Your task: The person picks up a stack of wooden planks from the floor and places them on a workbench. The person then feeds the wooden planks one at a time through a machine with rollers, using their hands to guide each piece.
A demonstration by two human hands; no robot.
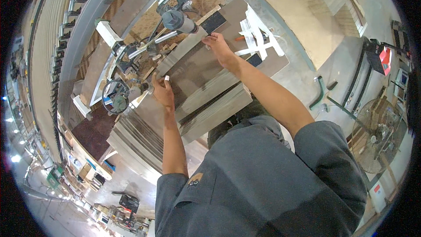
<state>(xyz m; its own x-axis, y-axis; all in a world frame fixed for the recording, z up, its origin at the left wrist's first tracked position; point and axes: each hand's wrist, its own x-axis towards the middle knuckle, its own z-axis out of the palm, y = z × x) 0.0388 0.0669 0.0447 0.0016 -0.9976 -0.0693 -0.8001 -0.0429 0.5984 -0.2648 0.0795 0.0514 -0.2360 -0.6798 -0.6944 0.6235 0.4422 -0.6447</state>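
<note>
A narrow grey-brown board (186,49) lies along the machine's work table (195,68), under a grey motor-like head (179,21). My right hand (221,50) has its fingers closed at the board's right end, beside a black block (215,21). At the other end is my left hand (163,94), its fingers bent against the board's left end. A white wrap covers the tip of one left finger. Just left of that hand stands a handwheel (115,97). How firmly the left fingers grip is partly hidden.
Long grey boards (215,109) lie stacked close to my body, with more strips (136,138) at the left. White strips (258,33) rest on the table's right side. A large tan panel (302,17) is at the far right, and a floor fan (375,136) stands right.
</note>
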